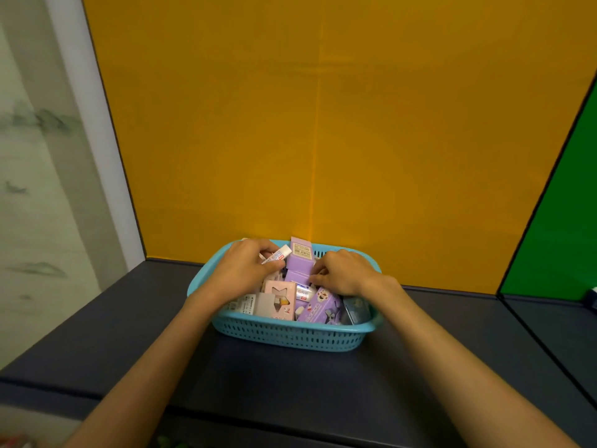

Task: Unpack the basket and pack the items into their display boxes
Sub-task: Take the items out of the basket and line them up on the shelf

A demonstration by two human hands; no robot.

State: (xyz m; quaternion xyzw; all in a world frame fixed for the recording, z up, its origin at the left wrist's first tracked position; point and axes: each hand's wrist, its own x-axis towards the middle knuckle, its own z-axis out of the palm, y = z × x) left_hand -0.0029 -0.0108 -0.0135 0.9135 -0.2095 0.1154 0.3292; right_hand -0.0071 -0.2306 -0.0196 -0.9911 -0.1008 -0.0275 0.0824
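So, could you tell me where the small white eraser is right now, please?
In the head view, the white eraser is pinched in the left hand over the far left of the blue basket, beside an upright purple box.

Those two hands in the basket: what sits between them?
In the head view, upright lilac boxes stand between the left hand and right hand.

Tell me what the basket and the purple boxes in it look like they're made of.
Basket: looks like molded plastic, light blue with a slight sheen; the walls carry regular rows of slots. Purple boxes: probably printed cardboard with a matte finish; flat faces, sharp folded edges and a printed label on top.
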